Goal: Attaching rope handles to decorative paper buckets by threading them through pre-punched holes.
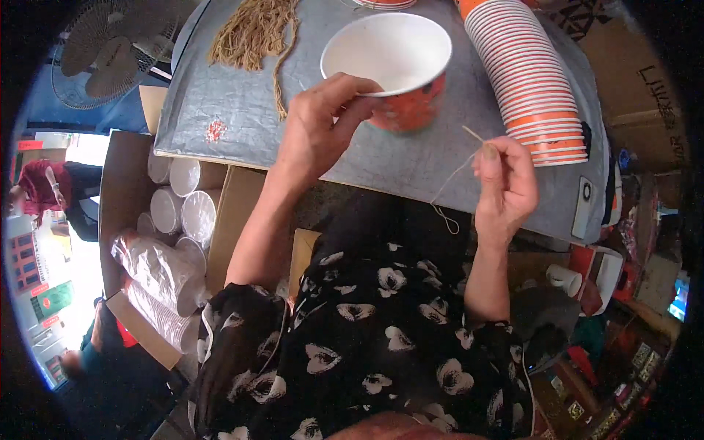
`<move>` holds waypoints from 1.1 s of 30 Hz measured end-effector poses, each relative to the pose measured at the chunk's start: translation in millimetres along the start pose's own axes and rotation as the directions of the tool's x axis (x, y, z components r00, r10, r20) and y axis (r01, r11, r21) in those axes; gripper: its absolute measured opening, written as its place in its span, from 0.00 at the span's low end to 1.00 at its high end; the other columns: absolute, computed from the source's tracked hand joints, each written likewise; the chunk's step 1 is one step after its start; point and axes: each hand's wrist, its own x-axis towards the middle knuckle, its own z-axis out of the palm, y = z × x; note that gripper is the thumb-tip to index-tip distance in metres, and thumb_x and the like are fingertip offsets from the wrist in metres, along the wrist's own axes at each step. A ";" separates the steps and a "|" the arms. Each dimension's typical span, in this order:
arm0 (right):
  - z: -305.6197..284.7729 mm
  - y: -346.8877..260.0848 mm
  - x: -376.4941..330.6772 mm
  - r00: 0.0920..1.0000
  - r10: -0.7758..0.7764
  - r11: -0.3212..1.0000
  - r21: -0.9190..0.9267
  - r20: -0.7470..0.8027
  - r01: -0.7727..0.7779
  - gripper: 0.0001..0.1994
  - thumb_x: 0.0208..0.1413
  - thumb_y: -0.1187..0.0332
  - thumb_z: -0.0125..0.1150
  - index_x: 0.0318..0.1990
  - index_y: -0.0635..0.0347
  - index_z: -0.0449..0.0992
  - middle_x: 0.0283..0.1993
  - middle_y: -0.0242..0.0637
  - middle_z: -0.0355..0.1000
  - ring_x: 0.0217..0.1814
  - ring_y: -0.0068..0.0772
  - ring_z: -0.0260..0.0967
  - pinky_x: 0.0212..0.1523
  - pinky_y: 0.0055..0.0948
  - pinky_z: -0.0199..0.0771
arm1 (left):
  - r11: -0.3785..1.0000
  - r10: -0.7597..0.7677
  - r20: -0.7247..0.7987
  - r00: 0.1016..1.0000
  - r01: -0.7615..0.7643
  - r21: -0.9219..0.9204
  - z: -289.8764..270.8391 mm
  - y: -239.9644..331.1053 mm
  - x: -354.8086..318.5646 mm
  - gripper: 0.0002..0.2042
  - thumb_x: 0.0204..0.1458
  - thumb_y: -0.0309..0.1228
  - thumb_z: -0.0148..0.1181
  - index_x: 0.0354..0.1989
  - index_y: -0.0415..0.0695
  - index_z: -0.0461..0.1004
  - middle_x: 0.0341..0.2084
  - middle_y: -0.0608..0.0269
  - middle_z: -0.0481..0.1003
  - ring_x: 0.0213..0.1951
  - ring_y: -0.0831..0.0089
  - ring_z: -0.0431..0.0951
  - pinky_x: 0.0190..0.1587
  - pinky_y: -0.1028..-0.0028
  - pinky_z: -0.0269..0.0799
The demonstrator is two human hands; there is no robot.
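My left hand [315, 125] pinches the near left rim of a paper bucket [409, 110], orange outside and white inside. The bucket's mouth faces up, tilted a little toward me, and the inside I can see holds nothing. Between the thumb and fingertips of my right hand [507, 183] is a thin tan string [456, 174]. One short end pokes up past the fingers. The rest hangs down to the left, ending in a small loop over the table's front edge. A bundle of tan strings [253, 37] lies at the far left of the table, one strand trailing toward me.
A long nested stack of orange-and-white paper buckets [524, 73] lies along the table's [198, 95] right side. A phone-like flat object [583, 209] rests at the right edge. On the left stand an open carton [132, 183] of wrapped white containers and a fan [103, 55].
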 end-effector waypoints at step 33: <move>83.1 6.9 12.5 0.797 -0.459 0.630 -0.489 0.393 0.604 0.08 0.55 0.77 0.60 0.41 0.64 0.70 0.58 0.50 0.71 0.60 0.55 0.70 0.61 0.52 0.68 | 0.483 -0.334 0.497 0.801 0.598 -0.639 -23.8 -31.1 -2.1 0.15 0.59 0.29 0.57 0.51 0.34 0.72 0.33 0.61 0.80 0.29 0.83 0.81 0.23 0.88 0.66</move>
